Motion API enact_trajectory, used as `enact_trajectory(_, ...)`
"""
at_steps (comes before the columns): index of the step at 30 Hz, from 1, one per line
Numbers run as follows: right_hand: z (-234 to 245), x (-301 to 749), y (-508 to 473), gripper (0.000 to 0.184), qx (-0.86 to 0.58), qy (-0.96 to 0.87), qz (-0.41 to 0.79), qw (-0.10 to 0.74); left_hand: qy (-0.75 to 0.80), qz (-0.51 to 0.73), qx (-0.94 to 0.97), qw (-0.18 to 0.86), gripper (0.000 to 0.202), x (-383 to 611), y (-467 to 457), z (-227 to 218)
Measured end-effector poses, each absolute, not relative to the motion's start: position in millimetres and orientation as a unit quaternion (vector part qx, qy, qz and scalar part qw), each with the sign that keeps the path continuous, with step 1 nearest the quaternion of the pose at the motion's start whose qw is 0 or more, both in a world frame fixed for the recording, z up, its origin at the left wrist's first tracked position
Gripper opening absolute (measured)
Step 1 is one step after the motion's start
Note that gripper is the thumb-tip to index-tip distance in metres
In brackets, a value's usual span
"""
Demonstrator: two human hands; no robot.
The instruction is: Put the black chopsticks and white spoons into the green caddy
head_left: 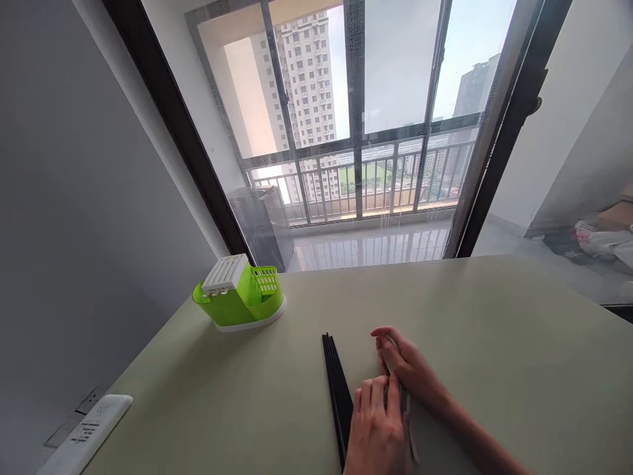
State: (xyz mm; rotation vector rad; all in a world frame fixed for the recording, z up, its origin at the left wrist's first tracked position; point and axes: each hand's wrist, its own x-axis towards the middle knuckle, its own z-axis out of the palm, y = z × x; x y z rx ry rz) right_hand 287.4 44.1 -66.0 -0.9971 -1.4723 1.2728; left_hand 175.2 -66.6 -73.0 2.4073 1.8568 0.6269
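Note:
Black chopsticks [336,386] lie in a narrow bundle on the pale table, just left of my hands. My left hand [378,422] is at the bottom, its bent fingers over slim, silvery-grey utensils [412,439] whose kind I cannot make out. Touching it from above and to the right is my right hand [399,359], with curled fingers round the upper end of the same slim pieces. The fingers cover most of what they hold. A bright green cutlery caddy [230,307] with a white slotted part and white base stands farther back on the left.
The tabletop [237,402] reaches back to a dark-framed glass door [356,158], with a railed balcony behind it. A long white object [91,432] with printing lies at the left edge, by a grey wall [74,231]. Bags [601,237] sit beyond the table at right.

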Motion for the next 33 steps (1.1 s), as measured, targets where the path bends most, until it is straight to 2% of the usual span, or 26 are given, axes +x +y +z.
enact_trajectory(5,-61.7,286.2,38.1,0.036,-0.423,-0.656,0.442,0.442,0.625,0.223,0.744,-0.08,0.053,144.1,-70.6,-67.8)
enact_trajectory(12,-64.3,287.5,35.9,0.035,-0.372,-0.725,0.403,0.416,0.611,0.166,0.76,-0.15,0.072,108.9,-77.6,-74.2)
enact_trajectory(18,-69.9,288.8,35.8,0.036,-0.332,-0.773,0.384,0.38,0.557,0.121,0.803,-0.174,0.076,87.4,-84.4,-81.0)
enact_trajectory(26,-70.5,286.2,30.7,0.034,-0.316,-0.788,0.381,0.366,0.543,0.135,0.807,-0.191,0.071,80.2,-91.9,-89.8)
enact_trajectory(29,-71.2,285.1,29.4,0.034,-0.317,-0.793,0.371,0.365,0.537,0.144,0.817,-0.152,0.071,72.2,-91.8,-67.7)
enact_trajectory(33,-69.7,284.1,29.4,0.032,-0.321,-0.797,0.362,0.361,0.584,0.187,0.781,-0.121,0.061,40.8,-73.1,-5.4)
